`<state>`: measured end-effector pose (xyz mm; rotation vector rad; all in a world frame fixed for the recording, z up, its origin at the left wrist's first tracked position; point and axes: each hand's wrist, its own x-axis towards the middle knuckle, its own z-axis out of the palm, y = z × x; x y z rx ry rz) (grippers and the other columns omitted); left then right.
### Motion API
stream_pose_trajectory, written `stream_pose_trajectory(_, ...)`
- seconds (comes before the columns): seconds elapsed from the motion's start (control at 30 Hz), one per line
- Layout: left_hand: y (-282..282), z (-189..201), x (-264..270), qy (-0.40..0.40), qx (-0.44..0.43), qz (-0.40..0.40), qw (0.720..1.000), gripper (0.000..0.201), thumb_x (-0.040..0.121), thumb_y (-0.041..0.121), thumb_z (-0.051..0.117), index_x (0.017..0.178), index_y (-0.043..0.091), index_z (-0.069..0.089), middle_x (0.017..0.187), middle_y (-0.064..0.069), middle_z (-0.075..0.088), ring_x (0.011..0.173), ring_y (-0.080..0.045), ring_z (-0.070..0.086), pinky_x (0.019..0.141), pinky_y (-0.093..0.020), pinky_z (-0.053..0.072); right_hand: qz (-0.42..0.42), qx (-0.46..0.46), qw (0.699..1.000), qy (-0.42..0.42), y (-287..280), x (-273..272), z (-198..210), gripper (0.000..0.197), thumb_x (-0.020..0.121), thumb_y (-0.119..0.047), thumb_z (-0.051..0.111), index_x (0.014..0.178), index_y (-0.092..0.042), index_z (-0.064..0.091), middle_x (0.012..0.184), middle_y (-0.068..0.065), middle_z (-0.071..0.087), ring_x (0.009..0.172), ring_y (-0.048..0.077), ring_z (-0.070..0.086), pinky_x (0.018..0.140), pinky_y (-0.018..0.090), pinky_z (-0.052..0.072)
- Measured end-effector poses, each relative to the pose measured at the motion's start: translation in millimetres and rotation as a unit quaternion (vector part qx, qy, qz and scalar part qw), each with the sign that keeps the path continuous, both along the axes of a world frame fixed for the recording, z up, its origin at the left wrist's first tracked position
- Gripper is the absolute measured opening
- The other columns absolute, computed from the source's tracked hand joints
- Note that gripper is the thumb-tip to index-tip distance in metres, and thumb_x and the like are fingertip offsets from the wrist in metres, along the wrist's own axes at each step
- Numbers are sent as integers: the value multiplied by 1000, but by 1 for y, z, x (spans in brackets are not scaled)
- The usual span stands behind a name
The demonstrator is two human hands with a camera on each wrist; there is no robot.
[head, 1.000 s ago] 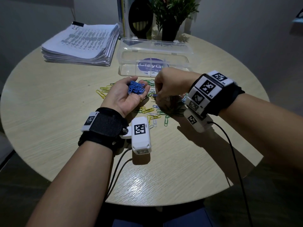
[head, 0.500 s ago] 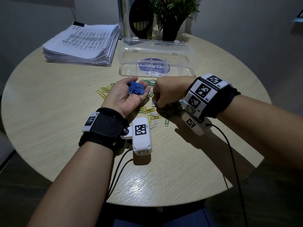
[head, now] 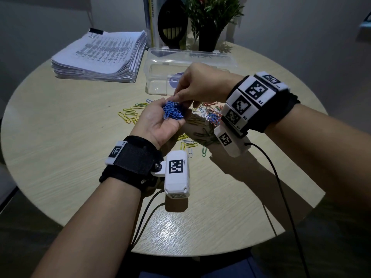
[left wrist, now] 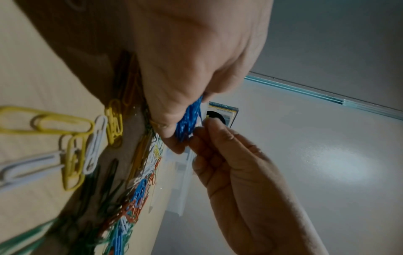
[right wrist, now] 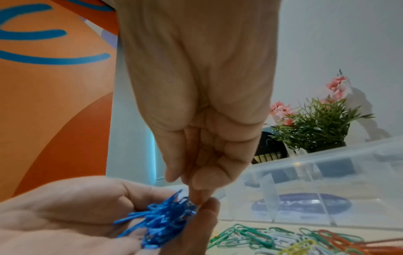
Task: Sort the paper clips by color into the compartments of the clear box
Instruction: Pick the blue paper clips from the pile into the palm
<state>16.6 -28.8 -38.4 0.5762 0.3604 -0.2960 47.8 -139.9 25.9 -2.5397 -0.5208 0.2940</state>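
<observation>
Head view: left hand [head: 158,123] lies palm up above the bench [head: 60,157], its grip cupped round a bunch of blue paper clips [head: 172,113].
Right hand: right hand [head: 197,85] has its fingertips [right wrist: 199,198] pinched together at the bunch; whether they hold a clip, cannot tell.
Loose clips: mixed paper clips [head: 208,114] lie spread on the bench beneath both hands.
Clear box: clear box [head: 158,77] stands just behind them, open.
</observation>
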Motion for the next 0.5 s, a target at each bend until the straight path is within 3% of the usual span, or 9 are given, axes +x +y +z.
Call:
stream_pose_trajectory(0.13,0,-2,0,8,7,7,1000,32,102,15,28,89,1,53,88,-20,52,79,-25,54,80,-41,46,-49,-36,998,-13,-22,4,0,16,88,-14,66,95,-2,72,67,3,66,52,7,60,49,17,53)
stream_pose_trajectory(0.23,-1,-3,-1,8,13,-1,1000,29,102,14,30,91,1,54,88,-20,52,80,-25,55,75,-40,48,-82,-146,986,-6,-40,7,-4,17,85,-12,69,99,-3,73,80,7,69,66,16,64,73,33,59)
stream_pose_trajectory(0.3,-1,-4,-1,9,15,-3,1000,28,102,14,31,92,1,54,89,-20,53,80,-25,55,76,-39,48,-85,-209,974,-12,-48,7,-9,24,82,-15,72,102,-3,72,94,11,71,82,24,66,81,40,57)
stream_pose_trajectory(0.33,-1,-3,-1,10,14,-3,1000,28,102,14,31,92,1,54,89,-20,53,80,-25,55,77,-39,48,-86,-225,970,-13,-50,7,-10,29,81,-17,73,104,-1,71,99,13,70,87,26,66,82,40,57)
stream_pose_trajectory(0.4,-1,-4,-1,11,17,-2,1000,28,102,14,32,91,1,54,89,-20,53,81,-25,55,77,-39,49,-101,-230,968,1,-52,6,-13,38,80,-26,75,104,2,69,97,14,68,82,26,63,81,39,57)
stream_pose_trajectory(0.5,-1,-3,-1,11,25,-2,1000,28,102,14,32,92,2,54,90,-20,53,83,-25,55,73,-39,50,-112,-254,961,23,-49,4,-17,46,76,-38,77,95,3,69,77,9,61,61,20,54,60,31,48)
